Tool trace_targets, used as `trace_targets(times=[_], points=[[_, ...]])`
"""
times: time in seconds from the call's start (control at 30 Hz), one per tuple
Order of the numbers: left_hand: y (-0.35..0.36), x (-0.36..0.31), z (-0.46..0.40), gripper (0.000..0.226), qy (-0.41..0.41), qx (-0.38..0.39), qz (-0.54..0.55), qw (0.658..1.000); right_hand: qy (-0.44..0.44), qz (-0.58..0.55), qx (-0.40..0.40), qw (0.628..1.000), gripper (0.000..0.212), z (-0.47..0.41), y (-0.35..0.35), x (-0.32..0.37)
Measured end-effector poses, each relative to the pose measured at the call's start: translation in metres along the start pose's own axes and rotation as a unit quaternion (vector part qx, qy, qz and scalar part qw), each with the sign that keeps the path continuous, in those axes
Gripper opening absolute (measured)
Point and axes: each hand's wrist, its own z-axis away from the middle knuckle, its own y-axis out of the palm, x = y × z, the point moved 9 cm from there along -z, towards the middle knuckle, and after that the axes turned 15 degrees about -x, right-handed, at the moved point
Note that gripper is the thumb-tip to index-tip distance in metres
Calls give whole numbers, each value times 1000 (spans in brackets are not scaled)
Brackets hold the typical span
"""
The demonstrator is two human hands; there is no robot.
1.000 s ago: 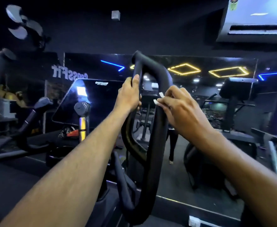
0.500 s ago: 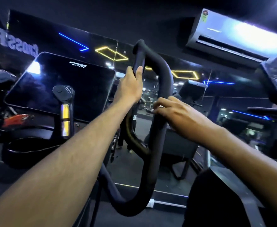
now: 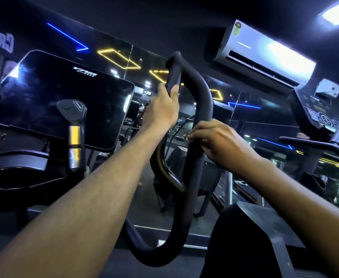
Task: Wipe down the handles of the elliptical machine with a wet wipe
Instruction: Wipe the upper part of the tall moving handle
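Handle (image 3: 192, 149) stands tall, mid frame, loop bending at bottom. Right hand (image 3: 214, 143) curled round its middle, wipe (image 3: 187, 139) barely peeking out. Left hand (image 3: 162, 109) grips higher. Unwiped bar runs down, below right hand.

We see a dark grey floor (image 3: 116, 265) running along the bottom of the view, matte and dim. At its far edge a pale strip (image 3: 176, 232) marks the foot of the mirrored wall, and a small white object (image 3: 162, 243) lies on the floor just beside that strip, too small for us to identify. The elliptical machine (image 3: 34, 173) rises from the left, its base out of our sight. In the mirror (image 3: 144, 193) the floor shows paler, with dark machine legs (image 3: 160, 199) standing on it.
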Motion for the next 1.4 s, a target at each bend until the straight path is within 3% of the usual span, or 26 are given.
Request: trace_targets(times=[0.1, 0.23, 0.43, 0.6, 0.67, 0.77, 0.87, 1.0, 1.2, 1.4], points=[[-2, -1, 3, 52, -3, 2, 1, 1000, 9, 26, -21, 999, 25, 4, 10, 19], [-2, -2, 1, 52, 4, 3, 18, 1000, 49, -26, 6, 998, 30, 19, 3, 15], [-1, -1, 0, 51, 1, 4, 27, 1000, 88, -19, -91, 992, 29, 8, -2, 3], [-1, -2, 1, 51, 4, 5, 36, 999, 14, -42, 3, 999, 27, 30, 6, 22], [-1, -3, 1, 50, 5, 7, 36, 999, 7, -52, -12, 999, 32, 26, -6, 18], [-2, -3, 0, 48, 7, -2, 34, 999, 54, -52, -59, 995, 58, 14, -10, 7], [-1, -2, -1, 47, 10, -14, 38, 999, 91, -52, -13, 994, 74, 22, 14, 17], [-2, -3, 1, 48, 10, -5, 23, 1000, 81, -97, 56, 990, 68, 32, 10, 22], [-1, -3, 1, 46, 2, -4, 30, 1000, 87, -87, -26, 992, 67, 24, 0, 14], [-3, -3, 2, 44, 1, 4, 36, 999, 40, -147, 49, 987, 73, 62, 17, 31]])
